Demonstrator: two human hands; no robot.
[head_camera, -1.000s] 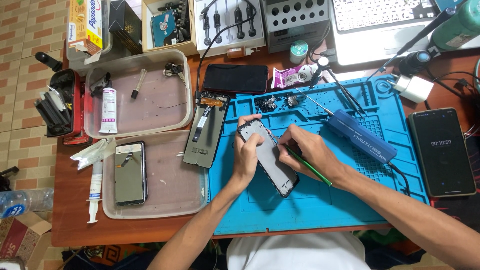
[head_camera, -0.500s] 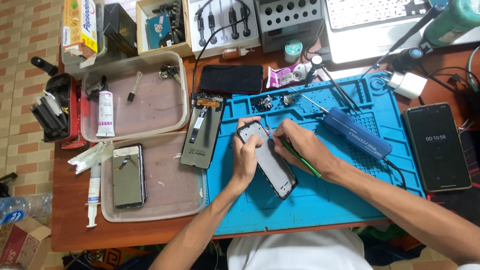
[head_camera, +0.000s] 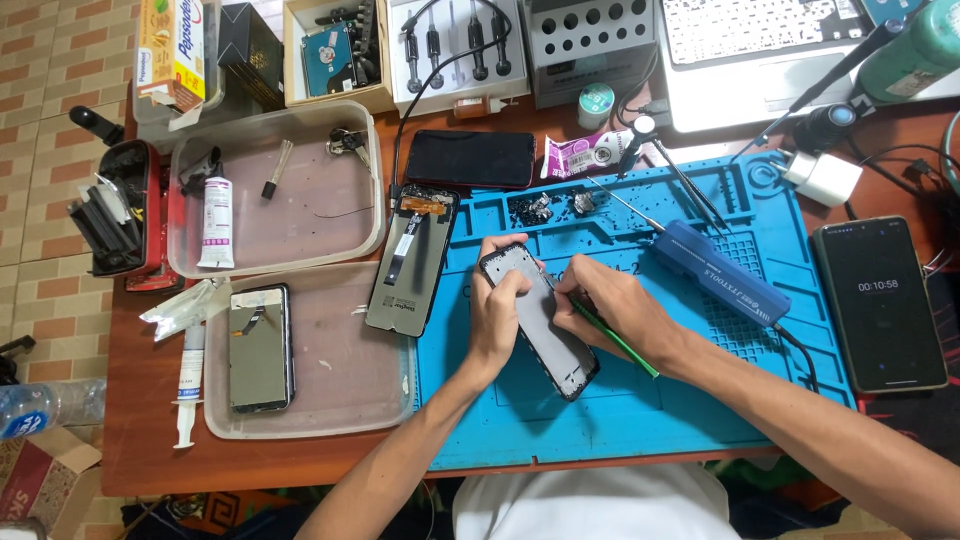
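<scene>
Black phone frame (head_camera: 540, 322) gripped, left hand (head_camera: 497, 318)

The green thin stick tool (head_camera: 618, 342) vanishes tip-first under the right hand (head_camera: 610, 315). The silver laptop (head_camera: 760, 50) and clear plastic water bottle (head_camera: 45, 405) get chopped off by the frame edges.

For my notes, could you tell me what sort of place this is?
Probably a phone repair bench: a blue repair mat, loose screens in trays, and both hands, left and right, working on an opened phone.
</scene>
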